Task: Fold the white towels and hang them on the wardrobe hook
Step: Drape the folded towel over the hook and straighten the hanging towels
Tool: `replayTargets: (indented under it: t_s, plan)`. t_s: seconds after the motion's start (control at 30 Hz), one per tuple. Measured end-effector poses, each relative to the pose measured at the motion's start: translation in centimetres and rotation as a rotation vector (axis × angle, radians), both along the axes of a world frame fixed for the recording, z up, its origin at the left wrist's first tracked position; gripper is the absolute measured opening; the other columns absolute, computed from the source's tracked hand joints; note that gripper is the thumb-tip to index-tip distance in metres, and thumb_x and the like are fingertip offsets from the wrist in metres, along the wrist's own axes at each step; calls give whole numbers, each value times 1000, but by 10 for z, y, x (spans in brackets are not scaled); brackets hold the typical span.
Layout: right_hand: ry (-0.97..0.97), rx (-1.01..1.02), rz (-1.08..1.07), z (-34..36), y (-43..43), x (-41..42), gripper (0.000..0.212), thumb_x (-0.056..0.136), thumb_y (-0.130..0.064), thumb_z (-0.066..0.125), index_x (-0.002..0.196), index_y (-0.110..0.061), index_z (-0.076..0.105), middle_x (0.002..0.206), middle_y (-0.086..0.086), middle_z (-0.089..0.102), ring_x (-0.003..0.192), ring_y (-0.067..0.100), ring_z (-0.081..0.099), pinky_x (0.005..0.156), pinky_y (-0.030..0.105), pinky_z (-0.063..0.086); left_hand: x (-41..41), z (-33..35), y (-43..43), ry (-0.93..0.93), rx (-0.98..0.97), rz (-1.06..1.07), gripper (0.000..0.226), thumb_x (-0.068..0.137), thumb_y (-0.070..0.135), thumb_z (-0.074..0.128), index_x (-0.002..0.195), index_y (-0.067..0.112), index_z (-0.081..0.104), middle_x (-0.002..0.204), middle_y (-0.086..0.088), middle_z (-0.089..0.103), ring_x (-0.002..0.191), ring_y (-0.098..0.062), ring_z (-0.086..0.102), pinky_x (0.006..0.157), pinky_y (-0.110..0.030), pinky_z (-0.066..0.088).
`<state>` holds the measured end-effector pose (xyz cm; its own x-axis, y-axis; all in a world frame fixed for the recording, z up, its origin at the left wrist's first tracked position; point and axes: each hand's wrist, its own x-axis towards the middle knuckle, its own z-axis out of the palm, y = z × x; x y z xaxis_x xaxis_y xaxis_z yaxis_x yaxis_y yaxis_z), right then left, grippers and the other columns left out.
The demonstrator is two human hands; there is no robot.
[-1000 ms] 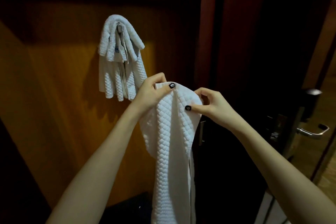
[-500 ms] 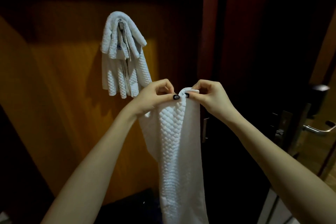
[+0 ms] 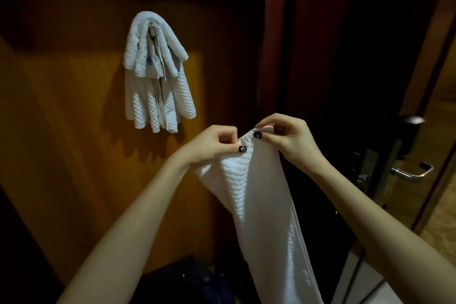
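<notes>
Background: dim wooden wardrobe panel (image 3: 74,131), carrying the hook (image 3: 152,31).
Held towel (image 3: 266,205): white, hanging lengthwise, below-right of the hook.
Hung towels (image 3: 158,76): folded, draped over the hook.
Left hand (image 3: 212,145): fingers pinching the towel's top edge.
Right hand (image 3: 288,138): fingers pinching the same edge.

A white waffle-weave towel (image 3: 259,192) hangs in the air, held up by its top hem, which is bunched into a narrow peak. From there it falls in long vertical folds, widening slightly, and its lower end runs out of view at the bottom. Above and to its left, well apart, a bundle of folded white towels (image 3: 158,81) drapes over the metal wardrobe hook (image 3: 152,31), their quilted ends hanging down on both sides against the wooden wardrobe panel (image 3: 74,131).
</notes>
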<state>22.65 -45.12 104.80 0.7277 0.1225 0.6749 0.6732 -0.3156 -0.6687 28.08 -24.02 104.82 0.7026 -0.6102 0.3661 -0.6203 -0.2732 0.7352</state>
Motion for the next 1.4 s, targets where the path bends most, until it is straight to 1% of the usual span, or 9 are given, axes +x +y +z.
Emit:
replayTargets:
  t_s: [0.17, 0.27, 0.47, 0.6, 0.8, 0.9, 1.03, 1.2, 1.4]
  plan:
    - [-13, -14, -46, -5, -9, -1, 10, 81, -12, 76, 83, -21, 73, 77, 4, 70, 69, 10, 63, 64, 28, 51, 1, -5, -9, -41, -32, 104, 27, 76, 22, 79, 59, 22, 58, 76, -10, 69, 72, -10, 60, 71, -36, 49]
    - [12, -62, -87, -1, -15, 3, 8, 81, -15, 76, 82, -22, 74, 77, 10, 70, 69, 24, 64, 61, 36, 52, 2, -2, -12, -15, -43, 132, 28, 75, 21, 80, 56, 26, 60, 82, -11, 71, 76, -14, 64, 78, -44, 53]
    - [-45, -55, -108, 14, -24, 17, 18, 82, -4, 74, 94, -19, 73, 87, -11, 71, 84, -2, 67, 74, 12, 48, 7, 5, 6, 43, 115, 66, 35, 80, 34, 75, 61, 17, 51, 60, 7, 46, 60, -7, 43, 58, -20, 32]
    - [-50, -14, -168, 15, -34, 30, 22, 83, -6, 73, 101, -18, 72, 78, -20, 65, 75, -8, 60, 70, 9, 44, 13, 8, 23, 61, 176, 38, 20, 81, 28, 74, 88, 11, 66, 84, -13, 61, 78, -21, 55, 75, -32, 41]
    - [-87, -2, -148, 19, -35, 38, 22, 83, -9, 73, 101, -23, 72, 78, -27, 66, 77, -6, 60, 70, 11, 45, 14, 12, 29, 63, 207, 33, 33, 85, 10, 70, 106, 34, 64, 107, 25, 62, 102, 8, 57, 82, -9, 45]
    - [-85, 37, -159, 26, -39, 42, 23, 84, -6, 71, 100, -22, 72, 76, -22, 67, 75, -6, 61, 69, 12, 46, 13, 20, 36, 38, 177, 43, 43, 84, 10, 71, 108, 43, 60, 114, 20, 57, 99, 14, 55, 78, -8, 47]
    - [-79, 103, -167, 35, -42, 47, 21, 85, -5, 71, 100, -19, 72, 76, -7, 64, 71, -2, 59, 67, 15, 49, 15, 26, 42, 28, 166, 96, 24, 80, 13, 76, 97, 24, 63, 108, 1, 62, 100, -11, 59, 80, -26, 52]
    - [-88, 109, -209, 36, -40, 50, 21, 84, -4, 71, 101, -17, 72, 74, -13, 63, 69, -5, 59, 66, 12, 46, 21, 23, 45, 29, 262, 156, 7, 81, 20, 76, 76, 19, 70, 77, 4, 68, 74, -7, 62, 67, -17, 50]
    - [37, 106, -294, 33, -59, 60, 27, 86, -14, 71, 112, -12, 71, 99, -2, 70, 86, -5, 64, 74, 10, 51, 31, 25, 65, 145, 214, 118, 18, 82, 19, 74, 69, 19, 62, 75, 1, 68, 74, -13, 65, 65, -23, 50]
